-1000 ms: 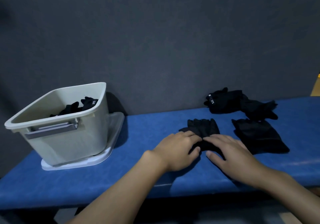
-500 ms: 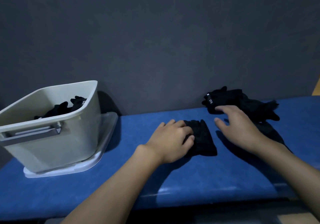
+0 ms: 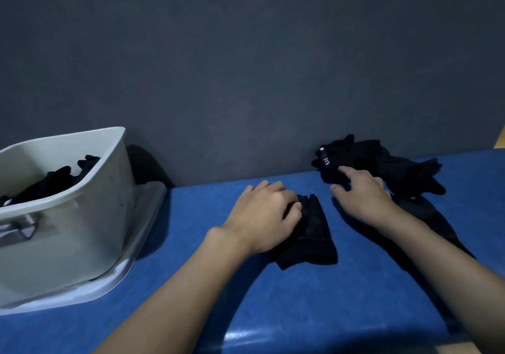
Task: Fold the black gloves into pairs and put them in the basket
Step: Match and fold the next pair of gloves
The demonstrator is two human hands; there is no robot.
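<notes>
A folded pair of black gloves (image 3: 311, 233) lies in the middle of the blue bench. My left hand (image 3: 266, 212) grips its left side, fingers curled over the fabric. My right hand (image 3: 360, 192) reaches to the pile of loose black gloves (image 3: 382, 163) against the wall, its fingers touching the glove with a white label. Another flat black glove (image 3: 426, 211) lies under my right forearm, partly hidden. The beige basket (image 3: 82, 197) stands at the left with black gloves (image 3: 54, 180) inside.
The basket sits on a pale lid (image 3: 142, 217) lying on the blue bench (image 3: 300, 299). A dark grey wall (image 3: 246, 80) rises right behind the bench. The bench's front edge runs along the bottom of the view.
My right hand left the folded pair and moved back right to the glove pile. My left hand stayed on the folded pair. The view shifted right, so the basket now sits further left.
</notes>
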